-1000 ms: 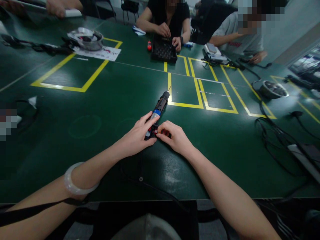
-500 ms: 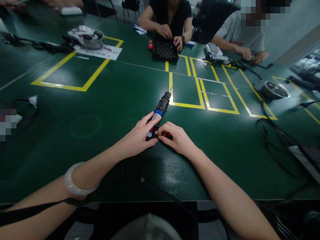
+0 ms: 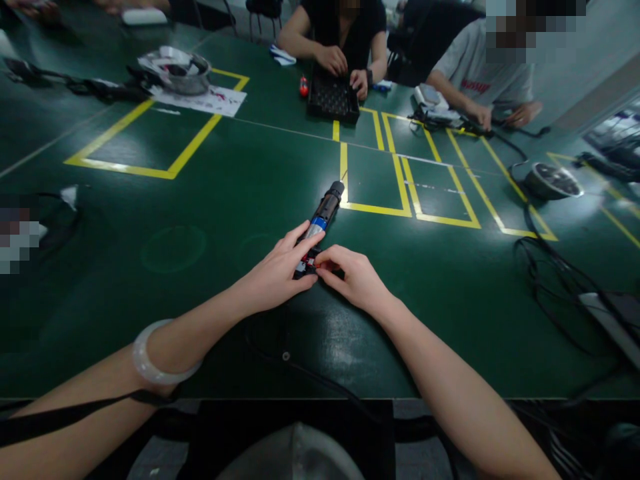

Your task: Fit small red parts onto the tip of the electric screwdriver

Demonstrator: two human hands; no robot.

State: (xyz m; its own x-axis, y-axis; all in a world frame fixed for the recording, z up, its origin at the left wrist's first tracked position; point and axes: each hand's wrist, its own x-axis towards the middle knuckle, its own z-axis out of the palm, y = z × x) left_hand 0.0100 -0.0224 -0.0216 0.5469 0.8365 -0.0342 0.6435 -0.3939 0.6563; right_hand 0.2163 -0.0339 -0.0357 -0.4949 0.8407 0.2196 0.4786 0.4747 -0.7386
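An electric screwdriver (image 3: 329,203), black with a blue band and a thin bit, lies slantwise on the green table, its bit pointing away and to the right. Its near end is opened up, with red and dark parts showing. My left hand (image 3: 275,270) rests over this near end, fingers along the body and thumb at the bottom, holding it. From the right, my right hand (image 3: 353,275) pinches at something small and orange-red, perhaps a wire, at the same end. The fingertips partly hide these inner parts.
Beyond are a metal bowl (image 3: 187,72) on printed paper, a black tray (image 3: 333,97) with a person's hands at it, and another person handling cables. A second bowl (image 3: 553,180) and black cables (image 3: 540,280) are at the right. A small washer-like ring (image 3: 286,356) lies near the front edge.
The view has shifted very slightly. Both my hands keep their places at the screwdriver. The hand of the person at the far right has moved a little.
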